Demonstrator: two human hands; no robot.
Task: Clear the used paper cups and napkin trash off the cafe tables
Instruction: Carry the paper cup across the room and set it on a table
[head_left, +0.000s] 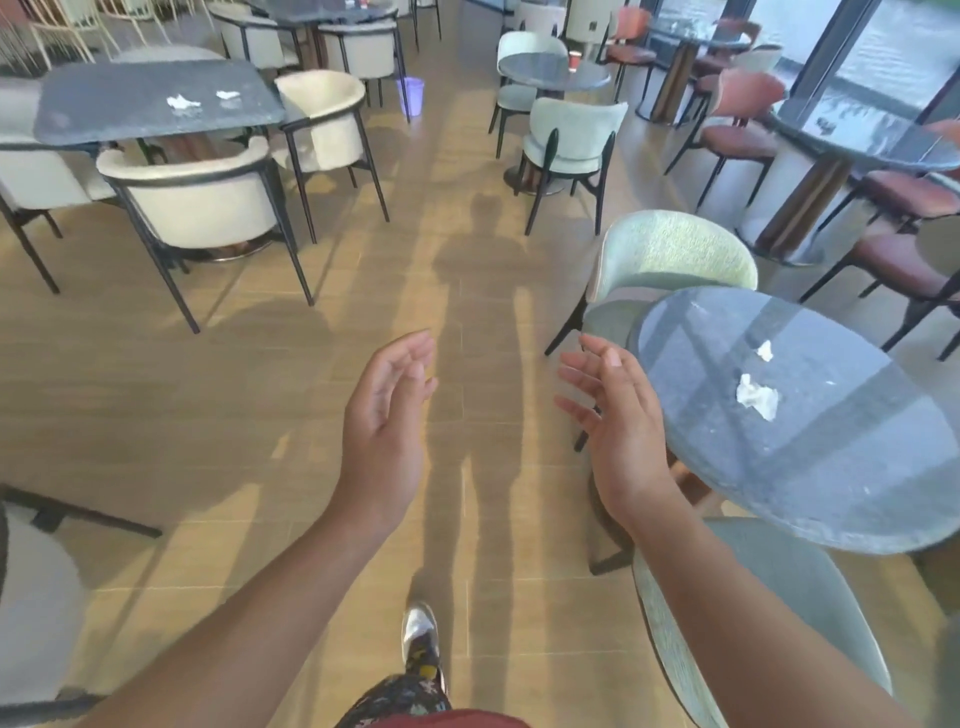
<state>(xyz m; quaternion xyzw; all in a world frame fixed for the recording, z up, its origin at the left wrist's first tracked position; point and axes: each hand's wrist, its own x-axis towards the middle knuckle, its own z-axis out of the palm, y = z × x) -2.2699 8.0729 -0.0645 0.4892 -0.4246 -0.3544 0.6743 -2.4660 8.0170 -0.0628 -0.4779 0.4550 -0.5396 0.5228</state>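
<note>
At the far left stood a square table (130, 111) with two crumpled napkins on it: a larger wad (183, 102) and a smaller wad (227, 95) near it. Cream chairs (202, 202) ringed that table. Farther back, a purple bin (410, 96) stood on the floor beside a chair leg.

My left hand (384, 415) hung over the wooden floor (208, 415), palm turned inward. Its fingers were loosely straight and held nothing. My shadow (478, 291) lay long on the boards between my hands, and one shoe (420, 631) showed below.

Up the aisle a red cup (573, 61) stood on a round table (550, 73), near its right edge.

My right hand (618, 415) faced the left one, fingers spread and relaxed, also empty. It was by the rim of the near table (831, 483); I could not tell whether it touched. On that top lay a napkin ball (757, 396) and, just beyond it, a small scrap (764, 351), both well apart from my fingers. A green chair (670, 254) stood behind that table. Another green chair was tucked under its near edge.
</note>
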